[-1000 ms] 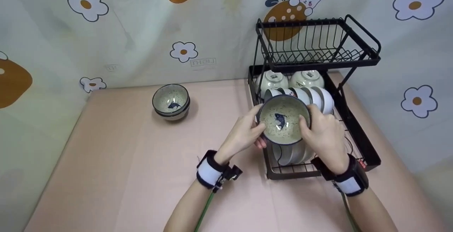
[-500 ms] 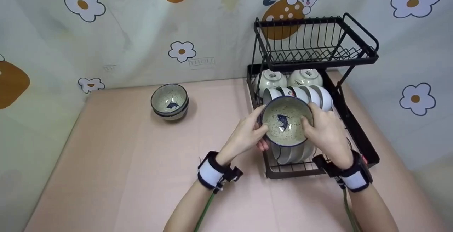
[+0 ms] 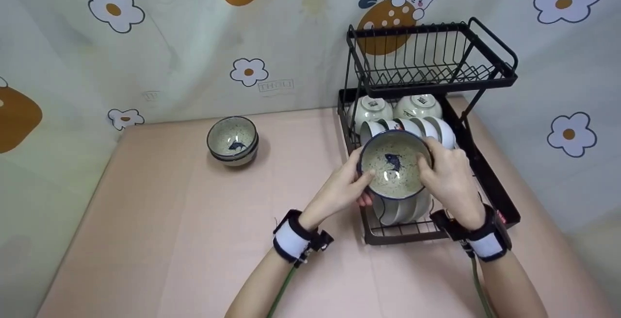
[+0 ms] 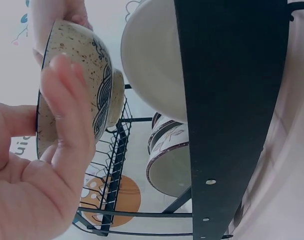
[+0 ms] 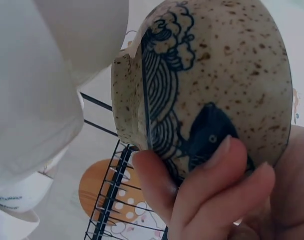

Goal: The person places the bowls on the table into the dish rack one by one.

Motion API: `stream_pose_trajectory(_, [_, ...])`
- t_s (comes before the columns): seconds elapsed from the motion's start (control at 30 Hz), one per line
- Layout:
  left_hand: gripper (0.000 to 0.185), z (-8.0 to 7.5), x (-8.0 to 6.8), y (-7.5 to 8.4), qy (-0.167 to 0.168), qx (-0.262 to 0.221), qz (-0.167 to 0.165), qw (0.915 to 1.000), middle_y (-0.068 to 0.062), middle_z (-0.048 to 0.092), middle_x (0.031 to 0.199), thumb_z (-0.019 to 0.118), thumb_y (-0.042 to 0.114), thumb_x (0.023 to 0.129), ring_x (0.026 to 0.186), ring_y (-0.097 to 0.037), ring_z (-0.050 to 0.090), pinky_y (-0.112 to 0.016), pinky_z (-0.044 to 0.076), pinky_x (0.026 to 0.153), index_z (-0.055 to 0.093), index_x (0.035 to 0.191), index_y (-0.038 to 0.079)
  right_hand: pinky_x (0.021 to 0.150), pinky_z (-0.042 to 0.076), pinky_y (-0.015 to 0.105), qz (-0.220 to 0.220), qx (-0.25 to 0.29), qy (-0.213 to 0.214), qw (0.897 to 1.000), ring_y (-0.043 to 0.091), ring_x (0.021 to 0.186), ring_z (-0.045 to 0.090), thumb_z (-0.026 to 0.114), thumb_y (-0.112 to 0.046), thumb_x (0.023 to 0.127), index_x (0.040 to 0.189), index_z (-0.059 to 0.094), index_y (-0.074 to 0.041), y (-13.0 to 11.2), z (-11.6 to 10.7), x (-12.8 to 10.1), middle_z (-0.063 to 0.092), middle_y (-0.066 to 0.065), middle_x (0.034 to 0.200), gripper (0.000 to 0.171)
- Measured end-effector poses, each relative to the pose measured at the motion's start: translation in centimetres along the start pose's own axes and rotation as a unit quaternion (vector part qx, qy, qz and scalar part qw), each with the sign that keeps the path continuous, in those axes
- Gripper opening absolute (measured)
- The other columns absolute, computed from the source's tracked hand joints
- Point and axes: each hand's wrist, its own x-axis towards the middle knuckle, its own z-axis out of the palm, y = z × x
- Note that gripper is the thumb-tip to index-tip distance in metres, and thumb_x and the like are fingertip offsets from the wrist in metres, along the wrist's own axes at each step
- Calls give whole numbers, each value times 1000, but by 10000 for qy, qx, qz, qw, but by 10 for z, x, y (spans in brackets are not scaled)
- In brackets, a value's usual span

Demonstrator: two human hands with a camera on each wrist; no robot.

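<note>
A home kitchen corner: dish rack (image 3: 490,182) with bowls, cartoon-print backdrop (image 3: 194,41).

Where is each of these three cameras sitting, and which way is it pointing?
Head: worn on the head, looking forward and down at the table and dish rack; both forearms, left hand and right hand show.
Left wrist: beside the left palm, looking up past the rack; the left hand's fingers show.
Right wrist: under the right hand, looking up; its fingers show.
Shared: all three show the speckled fish bowl held by both hands.
</note>
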Motion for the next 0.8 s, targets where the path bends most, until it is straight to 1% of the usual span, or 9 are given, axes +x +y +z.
stream_pose_trajectory(0.1, [63, 2, -1, 0, -23, 98, 9, 9999, -18, 70, 97, 55, 14, 106, 56, -14, 63, -46, 61, 61, 25, 161, 10, 37, 46, 27, -27, -4, 108, 9999, 30, 48, 62, 60, 10, 87, 113, 68, 9, 1, -1, 0, 70, 33, 86, 27])
stream_pose_trajectory(0.17, [64, 2, -1, 1, -67, 186, 12, 9998, -18, 70, 101, 54, 16, 107, 60, -21, 67, -46, 61, 62, 23, 162, 11, 35, 43, 26, -75, 2, 188, 9998, 28, 45, 59, 60, 10, 87, 114, 68, 9, 2, -3, 0, 70, 32, 85, 28])
stream_pose_trajectory(0.27, [63, 1, 0, 0, -157, 443, -66, 9989, -16, 71, 95, 52, 22, 108, 67, -32, 70, -40, 60, 64, 22, 162, 10, 39, 51, 37, -186, -113, 404, 9989, 35, 50, 64, 61, 10, 87, 115, 68, 9, 4, -5, 0, 70, 33, 86, 29])
stream_pose_trajectory(0.37, [62, -2, 1, -1, -138, 844, -297, 9959, -13, 72, 87, 49, 30, 109, 71, -33, 71, -33, 57, 63, 23, 161, 8, 47, 55, 51, -234, -333, 710, 9966, 44, 60, 68, 60, 10, 87, 116, 68, 9, 5, -8, 1, 70, 34, 88, 30])
stream_pose_trajectory(0.47, [65, -3, 1, -3, -34, 1539, -657, 9859, -4, 69, 77, 49, 37, 108, 63, -22, 65, -29, 52, 60, 24, 161, 8, 49, 55, 55, -156, -483, 979, 9939, 47, 62, 68, 59, 12, 86, 118, 67, 10, 9, -14, 2, 70, 35, 91, 33])
stream_pose_trajectory(0.6, [70, -3, 1, -6, -58, 2394, -1117, 9645, 6, 50, 61, 54, 38, 106, 48, -9, 43, -23, 40, 47, 25, 160, 4, 54, 56, 58, 42, -576, 1198, 9911, 50, 64, 67, 57, 13, 87, 121, 67, 9, 14, -22, 3, 69, 36, 98, 36])
stream_pose_trajectory(0.7, [72, -1, 0, -7, -273, 2654, -1335, 9545, 7, 40, 56, 57, 34, 105, 44, -7, 34, -19, 33, 42, 24, 159, -1, 63, 57, 62, 233, -657, 1281, 9893, 54, 75, 68, 57, 12, 88, 123, 67, 7, 17, -29, 4, 68, 36, 102, 37])
stream_pose_trajectory(0.77, [73, 1, 0, -8, -377, 2719, -1418, 9511, 5, 41, 57, 58, 32, 105, 44, -7, 35, -20, 32, 41, 23, 159, -4, 66, 56, 63, 358, -724, 1295, 9883, 55, 78, 68, 57, 10, 88, 123, 68, 6, 18, -33, 4, 68, 36, 103, 37])
stream_pose_trajectory(0.8, [73, 3, 0, -8, -381, 2756, -1413, 9501, 2, 48, 61, 59, 31, 104, 45, -8, 37, -20, 33, 42, 24, 158, -5, 67, 56, 63, 382, -777, 1308, 9876, 56, 80, 67, 56, 10, 88, 123, 68, 6, 19, -34, 4, 69, 36, 102, 37])
